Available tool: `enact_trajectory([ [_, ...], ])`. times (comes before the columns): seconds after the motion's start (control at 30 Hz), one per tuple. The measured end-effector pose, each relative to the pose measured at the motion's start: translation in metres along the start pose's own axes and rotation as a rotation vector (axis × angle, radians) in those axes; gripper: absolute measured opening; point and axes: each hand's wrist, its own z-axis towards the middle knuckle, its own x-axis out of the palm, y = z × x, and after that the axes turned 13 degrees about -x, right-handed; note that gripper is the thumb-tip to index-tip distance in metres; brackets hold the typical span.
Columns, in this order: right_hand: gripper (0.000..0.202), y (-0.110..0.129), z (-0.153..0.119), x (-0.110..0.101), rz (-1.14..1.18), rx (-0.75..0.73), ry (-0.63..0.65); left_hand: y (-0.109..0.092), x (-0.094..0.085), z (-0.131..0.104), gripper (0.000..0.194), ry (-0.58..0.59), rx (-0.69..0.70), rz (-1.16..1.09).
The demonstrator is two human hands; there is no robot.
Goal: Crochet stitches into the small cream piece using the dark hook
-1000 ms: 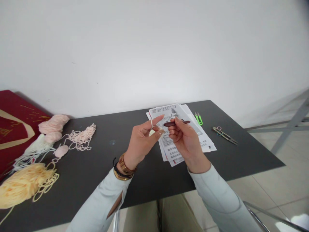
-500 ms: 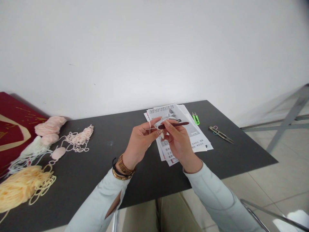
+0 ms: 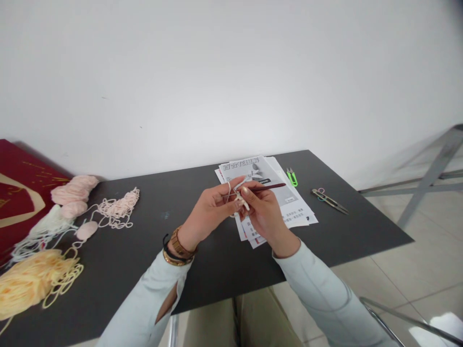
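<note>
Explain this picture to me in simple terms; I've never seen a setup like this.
There is no machine here: these are a person's bare hands, seen from a camera worn on the head, looking forward and down. The left hand holds pale yarn. The right hand grips a slim dark-red tool, perhaps a crochet hook. On the dark table lie printed sheets, green snips and metal snips at right, with pink yarn and yellow yarn at left.

the right hand (image 3: pixel 265 208) has closed in on the left hand (image 3: pixel 209 206); their fingertips now meet, and a small white yarn piece (image 3: pixel 246 204) shows between them.
</note>
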Motion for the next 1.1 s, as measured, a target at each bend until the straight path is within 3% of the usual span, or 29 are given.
enact_trajectory([
  [0.37,0.021,-0.002,0.000,0.003,-0.108,-0.081,0.015,0.005,0.004,0.004,0.066,-0.141,0.046,0.077],
  [0.47,0.021,-0.001,0.000,0.001,-0.074,-0.093,0.024,0.004,0.000,0.003,0.069,-0.035,-0.006,0.012],
  [0.57,0.023,0.004,0.000,0.000,-0.018,-0.060,0.005,0.000,-0.005,0.003,0.058,0.022,-0.036,-0.057],
  [0.83,0.021,0.015,-0.003,0.004,0.171,0.082,0.036,0.002,-0.016,0.007,0.054,0.134,0.044,-0.166],
  [1.1,0.021,0.012,-0.006,0.004,0.146,0.049,0.077,0.006,-0.025,0.011,0.054,0.258,0.042,-0.146],
])
